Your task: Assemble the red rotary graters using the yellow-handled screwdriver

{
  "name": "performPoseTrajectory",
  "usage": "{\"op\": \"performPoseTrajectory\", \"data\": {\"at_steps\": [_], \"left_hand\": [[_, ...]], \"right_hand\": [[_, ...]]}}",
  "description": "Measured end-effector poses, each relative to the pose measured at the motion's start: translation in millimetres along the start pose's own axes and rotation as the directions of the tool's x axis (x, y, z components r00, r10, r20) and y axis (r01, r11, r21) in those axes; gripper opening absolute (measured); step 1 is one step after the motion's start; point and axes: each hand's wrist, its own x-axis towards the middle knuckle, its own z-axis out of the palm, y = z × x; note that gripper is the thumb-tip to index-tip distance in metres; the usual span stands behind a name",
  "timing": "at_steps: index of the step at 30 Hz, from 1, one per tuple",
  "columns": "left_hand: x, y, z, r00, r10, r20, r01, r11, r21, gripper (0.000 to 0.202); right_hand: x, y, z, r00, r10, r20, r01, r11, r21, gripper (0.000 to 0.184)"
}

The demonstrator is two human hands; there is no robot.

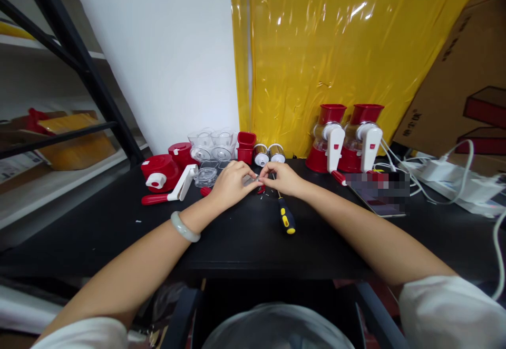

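My left hand (231, 183) and my right hand (282, 177) meet at the middle of the black table (245, 233), fingers pinched together on a small clear and metal part (255, 181) between them. What the part is, I cannot make out. A pale bangle (184, 228) circles my left wrist. A screwdriver with a black and yellow handle (285, 214) lies on the table just under my right hand. Tiny screws (265, 193) are scattered beside it.
Two assembled red and white hand-crank grinders (348, 138) stand at the back right. A red base with a white crank (164, 177), clear cups (213, 146), red caps (245, 146) and metal drums (269, 154) sit behind my hands. Power strips and white cables (446, 175) lie right; black shelving (79, 75) stands left.
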Motion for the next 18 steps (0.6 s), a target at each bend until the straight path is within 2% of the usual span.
{"op": "performPoseTrajectory", "data": {"at_steps": [8,18], "left_hand": [[-0.3,-2.8,2.3,0.996,0.086,0.007,-0.086,0.996,-0.006,0.014],[-0.9,-6.7,4.3,0.994,0.092,0.063,-0.094,0.995,0.025,0.015]], "right_hand": [[0.5,2.3,4.1,0.999,0.032,-0.019,-0.031,0.999,0.038,0.008],[-0.5,3.0,5.7,0.999,0.032,0.024,-0.033,0.999,0.035,0.004]]}}
